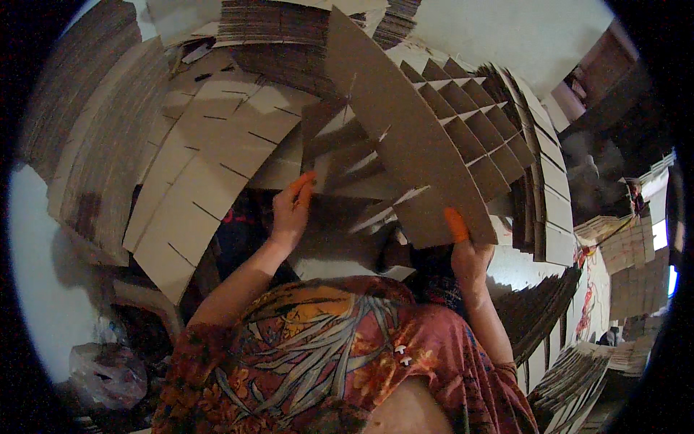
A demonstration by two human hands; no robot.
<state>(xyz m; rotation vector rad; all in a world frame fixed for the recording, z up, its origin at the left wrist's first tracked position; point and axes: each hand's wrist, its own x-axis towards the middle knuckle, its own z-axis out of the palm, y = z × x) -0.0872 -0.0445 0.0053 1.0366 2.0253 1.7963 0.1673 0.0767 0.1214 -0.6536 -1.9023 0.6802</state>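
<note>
- Two hands of mine are up at a cardboard divider grid (426,137), each with orange finger covers.
- My right hand (468,254) has its grip clamped on the lower edge of the long cardboard strip (405,123) that runs slantwise across the front of the grid; one orange-covered finger lies flat on the strip's face.
- My left hand (291,210) reaches up to the short cross strips (347,163) at the grid's left side, fingertips touching one strip's lower edge; whether that grip is closed on it I cannot tell.
- The grid stands tilted in front of me, above my lap, its cells opening up and to the right.
- Left of it leans a fan of slotted cardboard strips (210,166).
- Beyond are stacks of flat cardboard (275,29), and more stacks (571,376) lie at my lower right.
- A plastic bag (108,372) sits at my lower left.
</note>
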